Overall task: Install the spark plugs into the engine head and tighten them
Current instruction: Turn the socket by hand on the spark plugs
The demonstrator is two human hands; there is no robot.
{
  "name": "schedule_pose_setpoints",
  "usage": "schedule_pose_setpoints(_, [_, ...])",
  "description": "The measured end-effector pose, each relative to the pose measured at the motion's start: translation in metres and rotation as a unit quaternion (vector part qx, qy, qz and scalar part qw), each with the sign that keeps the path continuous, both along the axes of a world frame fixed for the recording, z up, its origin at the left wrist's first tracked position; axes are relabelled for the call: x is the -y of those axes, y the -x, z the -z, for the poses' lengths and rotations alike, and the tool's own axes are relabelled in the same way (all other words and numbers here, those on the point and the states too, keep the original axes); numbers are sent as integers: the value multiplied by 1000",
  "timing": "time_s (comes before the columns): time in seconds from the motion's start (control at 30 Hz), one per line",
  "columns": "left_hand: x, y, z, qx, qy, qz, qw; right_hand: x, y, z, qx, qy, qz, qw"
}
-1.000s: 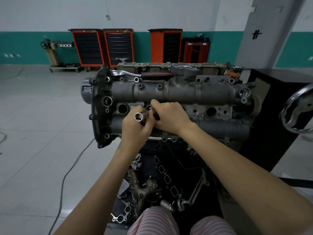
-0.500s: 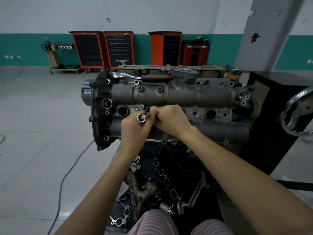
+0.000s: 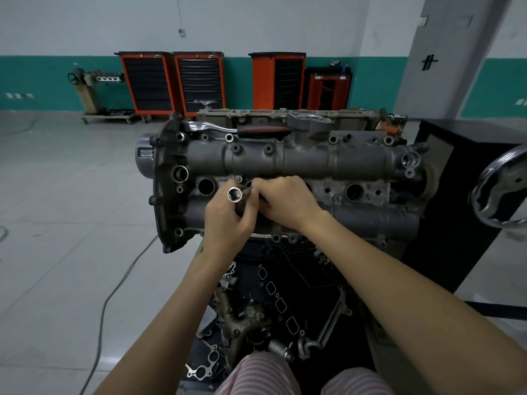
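The grey engine head [image 3: 299, 163] stands on a stand in front of me, with a row of round spark plug holes along its middle. My left hand [image 3: 228, 220] grips a chrome socket [image 3: 235, 194] whose open end faces me, in front of the second hole from the left. My right hand [image 3: 288, 203] is curled beside it, its fingertips pinching something small and dark at the socket; what it is I cannot tell. The leftmost hole [image 3: 206, 186] and a hole at the right [image 3: 354, 192] are open. A ratchet with a red and black handle [image 3: 256, 129] lies on top of the head.
A chrome handwheel [image 3: 502, 192] sticks out at the right beside a black cabinet [image 3: 456, 201]. Below the head lie gaskets and metal parts [image 3: 273, 303]. A cable [image 3: 114, 295] runs over the floor at the left. Orange tool carts [image 3: 171, 81] stand at the far wall.
Both hands have stayed at the second hole; the socket's open end has tilted slightly and the view has shifted a little.
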State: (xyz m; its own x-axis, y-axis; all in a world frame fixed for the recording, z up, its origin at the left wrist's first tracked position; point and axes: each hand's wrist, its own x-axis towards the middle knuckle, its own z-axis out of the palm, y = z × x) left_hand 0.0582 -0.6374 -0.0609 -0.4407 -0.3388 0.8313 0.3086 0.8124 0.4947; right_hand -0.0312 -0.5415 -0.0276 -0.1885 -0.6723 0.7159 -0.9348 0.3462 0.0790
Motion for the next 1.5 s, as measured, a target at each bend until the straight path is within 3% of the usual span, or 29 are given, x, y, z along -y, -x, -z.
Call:
schedule_pose_setpoints(0.13, [-1,3,-3,-7,-52,1,999,0,-2,1,0,1,12,1000])
schedule_pose_setpoints(0.4, [-1,0,0,-15,6,-9,1000,3,2,2,36,-40,18,998])
schedule_pose_setpoints(0.6, [-2,0,0,-8,39,-7,999,3,4,1,11,-44,11,999])
schedule_pose_setpoints(0.83, [-4,3,-2,-3,-50,-12,999,1,-2,1,-20,5,18,1000])
schedule_pose_setpoints(1.07, [-3,0,-1,-2,-3,-16,1000,3,2,2,28,-15,23,999])
schedule_pose_setpoints(1.3, [-2,1,1,-4,-3,-10,1000,3,1,1,2,-34,18,999])
schedule_pose_setpoints(1.5, [-2,4,-2,-14,0,-10,1000,-1,-3,0,-5,17,20,1000])
